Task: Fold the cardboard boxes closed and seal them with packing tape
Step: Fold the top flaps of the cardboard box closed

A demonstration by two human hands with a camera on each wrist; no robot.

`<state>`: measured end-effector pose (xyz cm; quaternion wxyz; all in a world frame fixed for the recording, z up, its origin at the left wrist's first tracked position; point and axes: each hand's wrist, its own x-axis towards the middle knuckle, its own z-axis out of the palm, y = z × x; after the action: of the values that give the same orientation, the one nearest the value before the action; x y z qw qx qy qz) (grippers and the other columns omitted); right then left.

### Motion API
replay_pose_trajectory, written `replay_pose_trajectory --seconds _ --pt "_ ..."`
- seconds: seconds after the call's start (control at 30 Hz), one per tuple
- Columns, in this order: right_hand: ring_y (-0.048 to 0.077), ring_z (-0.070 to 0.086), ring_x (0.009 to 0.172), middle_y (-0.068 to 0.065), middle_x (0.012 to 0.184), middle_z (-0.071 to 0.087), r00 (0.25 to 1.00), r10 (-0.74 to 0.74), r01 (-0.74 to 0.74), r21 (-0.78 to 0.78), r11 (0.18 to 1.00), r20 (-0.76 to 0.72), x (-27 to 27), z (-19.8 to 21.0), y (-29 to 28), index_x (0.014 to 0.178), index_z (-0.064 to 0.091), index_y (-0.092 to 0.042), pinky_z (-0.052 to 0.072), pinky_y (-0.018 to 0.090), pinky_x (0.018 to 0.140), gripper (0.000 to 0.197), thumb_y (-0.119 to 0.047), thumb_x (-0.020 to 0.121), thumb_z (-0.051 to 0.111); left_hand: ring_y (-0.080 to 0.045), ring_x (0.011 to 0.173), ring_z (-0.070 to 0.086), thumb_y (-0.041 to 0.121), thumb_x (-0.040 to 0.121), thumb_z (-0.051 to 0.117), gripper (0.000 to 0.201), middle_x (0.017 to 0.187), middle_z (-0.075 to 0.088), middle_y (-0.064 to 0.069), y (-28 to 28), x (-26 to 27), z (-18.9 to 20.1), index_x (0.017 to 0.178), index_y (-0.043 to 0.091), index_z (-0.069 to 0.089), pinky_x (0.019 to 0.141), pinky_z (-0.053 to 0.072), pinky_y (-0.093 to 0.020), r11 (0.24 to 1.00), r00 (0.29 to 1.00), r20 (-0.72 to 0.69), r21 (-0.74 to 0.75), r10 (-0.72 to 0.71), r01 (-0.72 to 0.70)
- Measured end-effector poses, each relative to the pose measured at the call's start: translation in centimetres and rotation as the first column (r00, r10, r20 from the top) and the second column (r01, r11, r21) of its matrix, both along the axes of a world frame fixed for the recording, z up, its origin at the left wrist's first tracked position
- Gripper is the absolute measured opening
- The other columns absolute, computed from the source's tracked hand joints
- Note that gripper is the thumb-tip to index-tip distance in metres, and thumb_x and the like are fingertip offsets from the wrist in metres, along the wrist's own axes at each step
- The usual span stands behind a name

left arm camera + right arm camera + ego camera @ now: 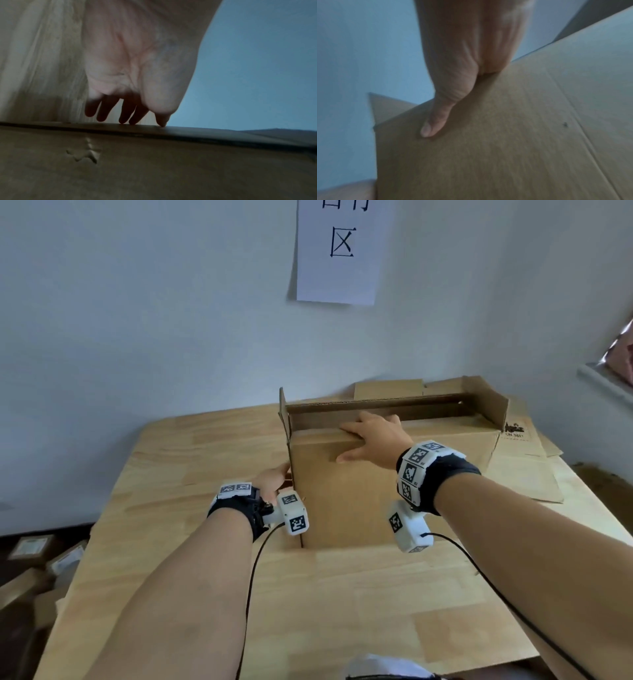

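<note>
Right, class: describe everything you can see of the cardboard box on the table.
The cardboard box is plain brown corrugated board, standing on the wooden table near the wall. Its top is not yet closed: the left flap and right flap stand up, and a dark gap shows along the far side. The right hand presses the near flap down; the left hand touches the box's left edge.

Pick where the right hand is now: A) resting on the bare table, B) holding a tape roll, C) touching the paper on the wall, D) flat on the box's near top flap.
D: the right hand lies spread on the folded near flap of the box.
</note>
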<state>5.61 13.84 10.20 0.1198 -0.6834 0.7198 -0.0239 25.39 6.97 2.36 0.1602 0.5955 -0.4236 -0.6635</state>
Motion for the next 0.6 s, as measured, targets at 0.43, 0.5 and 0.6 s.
replay_pose_trajectory --seconds 0.43,0.5,0.6 --pt "0.020 0.049 0.107 -0.001 0.109 0.050 1.000 -0.004 0.005 -0.028 1.000 0.014 -0.5 -0.4 -0.6 0.130 0.049 -0.035 0.031 0.040 0.098 0.064 -0.066 0.074 0.059 -0.018 0.114 0.053 0.038 0.101 0.032 0.038 0.128 0.057 -0.002 -4.6 -1.0 9.1 0.119 0.014 0.057 0.095 0.042 -0.031 0.770 0.993 0.094 -0.638 0.077 0.001" --pt "0.020 0.049 0.107 0.000 0.110 0.050 1.000 -0.005 0.006 -0.026 1.000 0.011 -0.4 -0.3 -0.6 0.130 0.048 -0.035 0.031 0.040 0.098 0.065 -0.067 0.074 0.059 -0.015 0.121 0.048 0.028 0.101 0.037 0.033 0.130 0.055 0.000 -3.6 -2.0 11.6 0.123 0.014 0.056 0.092 0.035 -0.021 0.520 0.968 0.234 -0.840 0.091 0.154" --pt "0.020 0.048 0.108 0.000 0.110 0.051 1.000 -0.005 0.006 -0.031 0.999 0.005 -0.4 -0.3 -0.5 0.129 0.049 -0.035 0.031 0.040 0.097 0.064 -0.067 0.074 0.058 -0.015 0.131 0.041 0.019 0.100 0.040 0.034 0.143 0.045 0.000 -2.2 -4.2 13.1 0.131 0.015 0.052 0.105 0.030 -0.024 0.150 0.842 0.540 -0.831 -0.020 0.536"
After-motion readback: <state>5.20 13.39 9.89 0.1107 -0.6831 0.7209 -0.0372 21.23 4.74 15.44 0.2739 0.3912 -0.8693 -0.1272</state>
